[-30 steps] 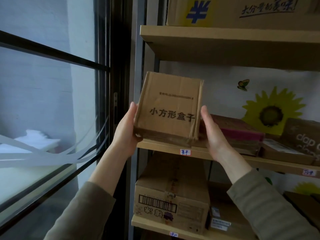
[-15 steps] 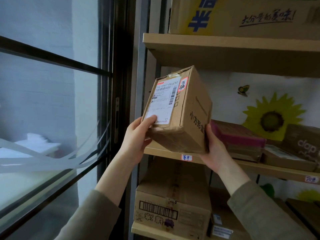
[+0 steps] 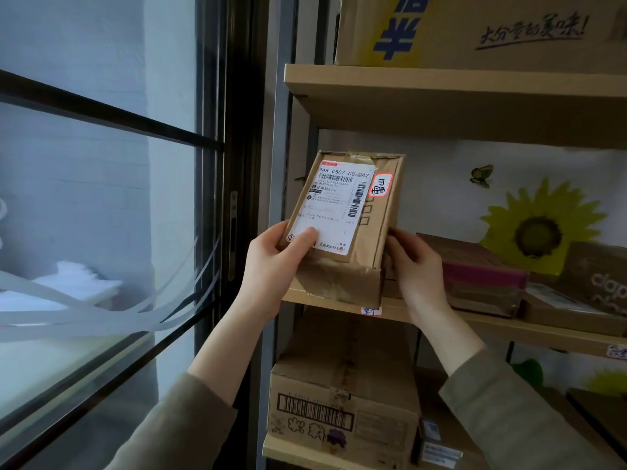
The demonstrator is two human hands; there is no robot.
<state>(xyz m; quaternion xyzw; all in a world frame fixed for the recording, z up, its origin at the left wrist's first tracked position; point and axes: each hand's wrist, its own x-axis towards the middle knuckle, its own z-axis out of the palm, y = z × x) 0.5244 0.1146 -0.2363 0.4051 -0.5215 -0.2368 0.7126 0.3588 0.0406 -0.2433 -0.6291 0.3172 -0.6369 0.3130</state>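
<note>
- A small rectangular parcel of brown corrugated cardboard [image 3: 371,239] is held up, tilted back, at the left front end of the middle pale wood-laminate shelf board [image 3: 475,322]. Whether its lower edge touches the board cannot be told.
- The parcel's skin is creased and dented near the bottom, with glossy tape across the top seam.
- One smooth white rectangular shipping label [image 3: 336,205], printed with barcodes, covers most of the facing side. One small red-edged sticker [image 3: 380,185] with rounded corners sits beside it.
- The left hand [image 3: 271,269] grips the parcel's lower left corner, with the thumb pressed flat on the label and the fingers curled behind.
- The right hand [image 3: 417,273] holds the lower right edge, its fingers wrapped round the far side.
- Three shelf boards show, each flat with square edges.
- One large printed carton [image 3: 475,28] stands on the top board, and one barcode-marked carton [image 3: 342,395] stands on the bottom board.
- One flat box with a pink lid [image 3: 481,271] lies just right of the right hand.
- The wall carries one yellow sunflower decal [image 3: 536,228] and one butterfly decal [image 3: 481,176].
- A dark metal-framed window [image 3: 210,144] is on the left.
</note>
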